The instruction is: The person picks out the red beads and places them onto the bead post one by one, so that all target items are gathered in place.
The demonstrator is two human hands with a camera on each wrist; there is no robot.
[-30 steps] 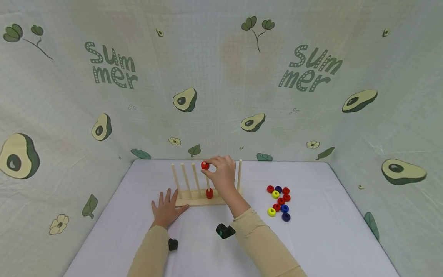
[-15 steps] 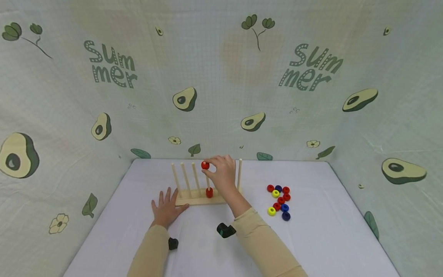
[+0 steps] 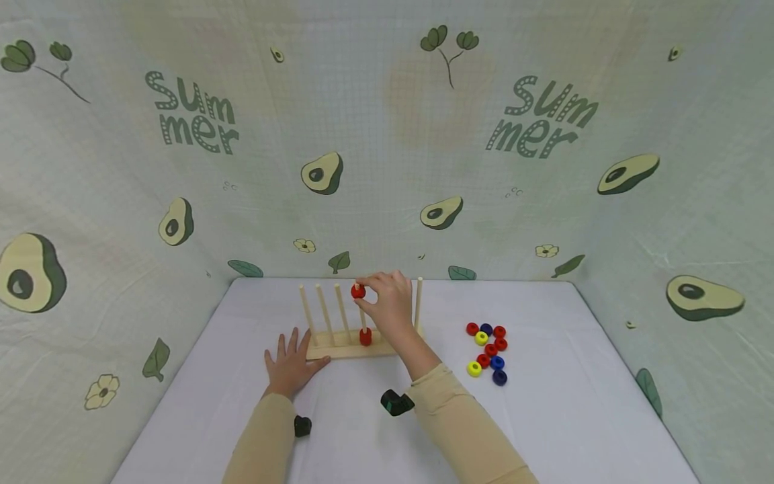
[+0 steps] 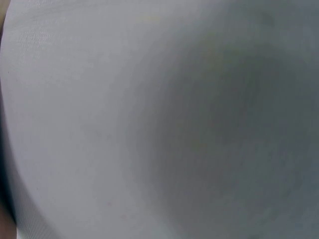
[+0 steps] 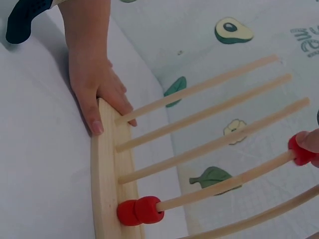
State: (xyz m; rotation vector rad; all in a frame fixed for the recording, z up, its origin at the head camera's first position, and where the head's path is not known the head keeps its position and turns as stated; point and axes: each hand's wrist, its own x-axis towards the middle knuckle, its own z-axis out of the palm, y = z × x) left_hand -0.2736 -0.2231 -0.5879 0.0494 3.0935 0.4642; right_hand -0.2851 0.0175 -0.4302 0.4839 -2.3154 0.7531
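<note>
A wooden base [image 3: 340, 351] with several upright pegs stands toward the table's back. Around the fourth peg's top, my right hand [image 3: 390, 306] pinches a red bead [image 3: 358, 292] between thumb and fingers; the right wrist view also shows this red bead [image 5: 300, 149] around the peg's upper end. Two red beads [image 5: 140, 211] sit at the bottom of that same peg. My left hand [image 3: 291, 366] lies with spread fingers at the base's left end, touching it, as the left hand [image 5: 95, 82] in the right wrist view confirms. My right forearm and hand hide part of the base and pegs.
Right of the base, loose red, blue and yellow beads [image 3: 491, 351] lie in a cluster on the white table [image 3: 574, 403]. A patterned cloth [image 3: 375, 121] rises behind and at both sides. The left wrist view shows mostly pale, blurred surface.
The pinched red bead has come down very slightly along the peg's top. My left hand has stayed where it was.
</note>
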